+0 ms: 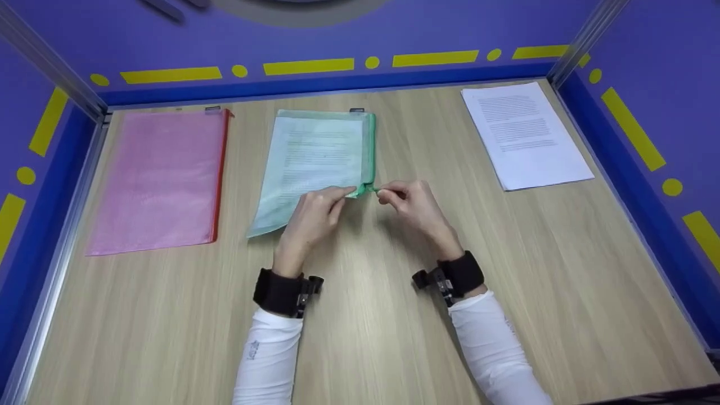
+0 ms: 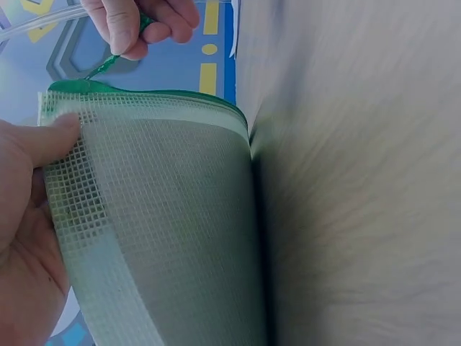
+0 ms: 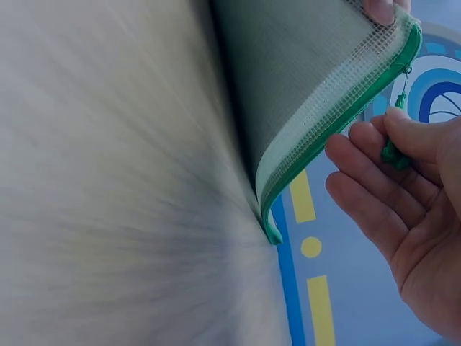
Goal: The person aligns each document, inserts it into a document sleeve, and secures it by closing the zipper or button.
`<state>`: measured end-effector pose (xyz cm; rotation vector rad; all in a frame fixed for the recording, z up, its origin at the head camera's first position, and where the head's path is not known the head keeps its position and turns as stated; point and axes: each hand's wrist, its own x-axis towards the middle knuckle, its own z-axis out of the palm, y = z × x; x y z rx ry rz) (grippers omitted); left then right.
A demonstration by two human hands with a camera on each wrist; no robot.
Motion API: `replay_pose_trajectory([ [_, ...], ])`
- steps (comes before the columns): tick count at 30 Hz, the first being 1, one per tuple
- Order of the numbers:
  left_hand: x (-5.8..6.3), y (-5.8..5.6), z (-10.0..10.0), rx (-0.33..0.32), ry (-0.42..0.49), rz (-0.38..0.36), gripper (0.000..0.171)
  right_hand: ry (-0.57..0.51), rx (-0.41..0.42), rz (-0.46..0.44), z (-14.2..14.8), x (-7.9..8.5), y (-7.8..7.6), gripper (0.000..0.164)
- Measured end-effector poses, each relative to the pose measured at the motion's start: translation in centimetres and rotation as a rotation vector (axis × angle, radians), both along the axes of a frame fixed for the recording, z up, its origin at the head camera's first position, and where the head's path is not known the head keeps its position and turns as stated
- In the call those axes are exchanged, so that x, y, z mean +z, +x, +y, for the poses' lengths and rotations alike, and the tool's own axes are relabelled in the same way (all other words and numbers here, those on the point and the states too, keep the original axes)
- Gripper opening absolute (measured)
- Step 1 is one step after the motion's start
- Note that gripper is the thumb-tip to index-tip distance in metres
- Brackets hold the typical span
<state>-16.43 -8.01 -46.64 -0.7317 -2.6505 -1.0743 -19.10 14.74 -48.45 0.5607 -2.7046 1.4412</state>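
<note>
A green mesh zipper pouch (image 1: 320, 152) lies mid-table with a printed sheet showing through it. Its near right corner is lifted off the wood. At that corner my left hand (image 1: 315, 216) pinches the mesh, the thumb (image 2: 61, 137) flat on one face. A green zipper (image 3: 338, 126) runs along the right edge, with the slider (image 3: 407, 70) at the near end. From it hangs a green pull cord (image 2: 106, 65), which my right hand (image 1: 416, 208) pinches between thumb and forefinger. The right hand's other fingers are loosely bent.
On the left lies a pink mesh pouch (image 1: 163, 180) with a red zipper (image 1: 220, 174). A stack of printed paper (image 1: 526, 138) rests at the back right. Blue-purple panels (image 1: 427, 34) with yellow marks enclose the table (image 1: 365, 337) at the back and sides.
</note>
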Motion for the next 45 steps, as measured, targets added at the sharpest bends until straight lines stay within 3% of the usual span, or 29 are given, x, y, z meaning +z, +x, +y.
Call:
replay_pose_trajectory([
  [5,0.0,0.1,0.1,0.049,-0.010,-0.008,0.028,-0.022,0.039,-0.051,-0.6,0.2,0.4,0.023],
  [11,-0.1,0.0,0.7,0.039,-0.019,0.024,0.025,-0.025,0.081,-0.094,-1.4,0.8,0.9,0.021],
  [17,0.0,0.1,0.5,0.064,-0.024,0.032,0.023,0.000,0.071,-0.103,-1.2,1.0,0.9,0.022],
  [22,0.3,0.2,0.2,0.055,-0.003,0.033,0.021,0.026,0.035,-0.092,-0.6,0.7,0.4,0.023],
  [30,0.2,0.3,0.2,-0.025,0.025,0.056,0.020,0.089,-0.030,-0.016,-0.3,0.2,-0.4,0.022],
  [38,0.5,0.5,0.0,0.002,0.078,0.085,0.018,0.112,-0.158,-0.123,1.5,-0.8,-1.7,0.020],
  [45,0.9,0.5,-0.3,0.021,0.068,0.070,0.019,0.102,-0.194,-0.151,3.2,-1.2,-2.2,0.020],
])
